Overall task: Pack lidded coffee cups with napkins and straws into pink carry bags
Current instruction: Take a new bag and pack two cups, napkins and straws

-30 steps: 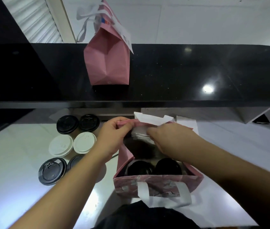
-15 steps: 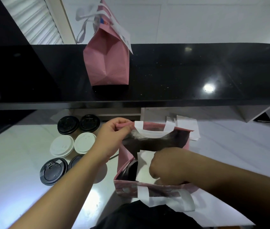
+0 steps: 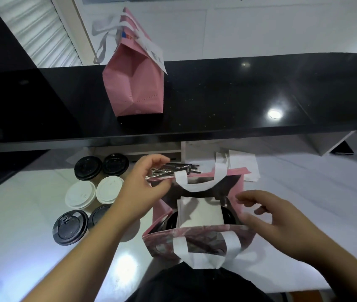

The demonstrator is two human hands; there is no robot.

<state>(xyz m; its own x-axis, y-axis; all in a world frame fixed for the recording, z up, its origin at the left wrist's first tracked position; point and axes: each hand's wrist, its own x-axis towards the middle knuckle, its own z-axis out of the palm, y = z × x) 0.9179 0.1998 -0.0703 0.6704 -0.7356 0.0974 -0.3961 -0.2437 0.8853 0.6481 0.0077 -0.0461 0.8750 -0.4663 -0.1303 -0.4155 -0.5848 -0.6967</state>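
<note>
An open pink carry bag [image 3: 197, 239] with white handles stands on the white counter in front of me. Inside it a white napkin [image 3: 201, 212] lies on top of black-lidded cups [image 3: 170, 221]. My left hand [image 3: 145, 184] pinches the bag's far left rim, right beside a bundle of wrapped straws [image 3: 173, 168] lying behind the bag. My right hand [image 3: 273, 219] hovers at the bag's right side with fingers apart, holding nothing. A second pink bag [image 3: 134, 83], folded shut at the top, stands on the black upper counter.
Several lidded cups, some with black lids [image 3: 88, 167] and some with white lids [image 3: 80, 195], stand to the left of the bag. Loose white napkins [image 3: 243, 165] lie behind the bag on the right. The black counter ledge [image 3: 260, 136] overhangs the far side.
My right hand pushed the napkin down into the bag, let it go and drew back to the right. My left hand stayed at the bag's rim.
</note>
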